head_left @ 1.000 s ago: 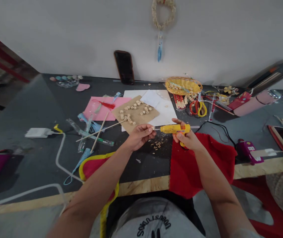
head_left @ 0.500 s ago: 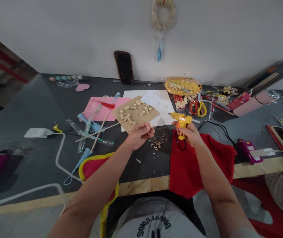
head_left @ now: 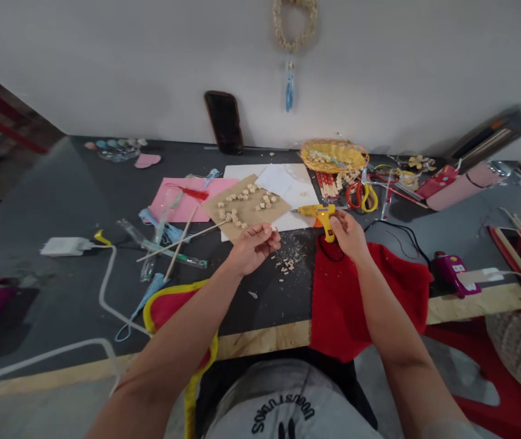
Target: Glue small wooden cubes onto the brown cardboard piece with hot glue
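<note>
Piece pinched at left, glue gun under the right hand

The left hand [head_left: 255,245] has its grip together, thumb and fingers clamped on a small pale piece [head_left: 274,228], above the table [head_left: 264,317] and just on the near side of the brown paper [head_left: 273,213]. The right hand [head_left: 350,236] touches the back of the yellow gun [head_left: 323,214]; whether its grip is clamped there or only resting, I cannot tell. The nozzle [head_left: 295,211] points left, over the white paper [head_left: 308,177].

The piece is best pinched by its edges, with any face that takes glue turned away from the fingertips. Treat the nozzle as hot, aim it clear of the left fingers, and use only a small dab on something so slight. A steady left wrist should help.

Loose chips [head_left: 287,265] lie between the hands and could stick to a drip. Small clusters [head_left: 229,216] sit on the brown paper, where a sleeve or a stick [head_left: 205,231] reaching onto it might nudge them. A black cord [head_left: 406,230] runs to the right and could snag. The red cloth [head_left: 365,305] lies under the right forearm; scissors [head_left: 368,199] and a basket [head_left: 308,161] stand beyond.
</note>
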`<action>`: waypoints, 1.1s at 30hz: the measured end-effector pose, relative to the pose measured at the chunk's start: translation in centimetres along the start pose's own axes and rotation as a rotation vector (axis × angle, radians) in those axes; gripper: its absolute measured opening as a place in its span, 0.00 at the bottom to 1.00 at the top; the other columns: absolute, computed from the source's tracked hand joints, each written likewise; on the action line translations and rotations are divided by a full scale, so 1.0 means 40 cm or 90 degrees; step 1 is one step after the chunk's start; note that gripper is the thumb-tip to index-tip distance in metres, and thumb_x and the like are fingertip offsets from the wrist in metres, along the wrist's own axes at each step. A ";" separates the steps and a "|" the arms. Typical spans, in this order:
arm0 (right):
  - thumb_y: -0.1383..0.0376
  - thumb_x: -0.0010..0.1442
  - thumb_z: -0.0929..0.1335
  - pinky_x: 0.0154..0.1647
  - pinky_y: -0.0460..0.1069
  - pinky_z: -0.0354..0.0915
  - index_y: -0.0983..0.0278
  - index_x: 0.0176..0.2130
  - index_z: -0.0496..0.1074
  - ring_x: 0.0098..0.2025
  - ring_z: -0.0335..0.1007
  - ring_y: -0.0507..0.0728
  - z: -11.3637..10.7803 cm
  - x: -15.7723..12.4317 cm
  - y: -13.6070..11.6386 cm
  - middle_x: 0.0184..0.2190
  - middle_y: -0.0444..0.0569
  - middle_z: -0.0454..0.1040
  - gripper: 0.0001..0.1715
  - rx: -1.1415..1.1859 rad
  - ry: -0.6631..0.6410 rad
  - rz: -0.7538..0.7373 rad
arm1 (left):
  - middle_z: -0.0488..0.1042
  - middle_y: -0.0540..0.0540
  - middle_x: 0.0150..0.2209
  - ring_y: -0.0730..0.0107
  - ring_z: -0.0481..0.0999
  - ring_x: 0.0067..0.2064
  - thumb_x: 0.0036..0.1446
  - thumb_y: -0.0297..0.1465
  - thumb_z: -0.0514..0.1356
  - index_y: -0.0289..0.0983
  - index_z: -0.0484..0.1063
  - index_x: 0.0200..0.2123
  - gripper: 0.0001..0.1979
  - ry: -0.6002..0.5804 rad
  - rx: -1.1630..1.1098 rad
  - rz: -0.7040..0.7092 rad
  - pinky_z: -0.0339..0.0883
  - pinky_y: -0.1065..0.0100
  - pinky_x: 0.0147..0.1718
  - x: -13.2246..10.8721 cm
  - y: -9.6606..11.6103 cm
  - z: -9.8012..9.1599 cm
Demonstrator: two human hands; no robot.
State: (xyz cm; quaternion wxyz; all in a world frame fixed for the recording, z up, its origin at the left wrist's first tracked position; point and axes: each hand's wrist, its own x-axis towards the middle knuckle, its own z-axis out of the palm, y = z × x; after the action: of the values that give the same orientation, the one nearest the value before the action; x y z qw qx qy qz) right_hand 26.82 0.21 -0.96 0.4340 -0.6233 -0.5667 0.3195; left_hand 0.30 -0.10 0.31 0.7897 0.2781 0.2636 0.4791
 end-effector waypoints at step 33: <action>0.61 0.66 0.65 0.48 0.52 0.59 0.63 0.39 0.76 0.42 0.65 0.57 0.166 -0.097 -0.091 0.39 0.49 0.76 0.11 -0.491 -0.358 -0.422 | 0.73 0.47 0.25 0.77 0.67 0.26 0.47 0.31 0.70 0.32 0.75 0.28 0.09 -0.025 0.000 -0.006 0.65 0.72 0.29 0.006 -0.009 -0.011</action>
State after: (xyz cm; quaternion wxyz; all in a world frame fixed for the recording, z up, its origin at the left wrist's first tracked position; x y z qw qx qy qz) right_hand 18.74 -2.48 -0.82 0.0851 -0.4170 -0.9004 0.0903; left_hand 0.33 0.06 -0.27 0.7970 0.2862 0.2494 0.4698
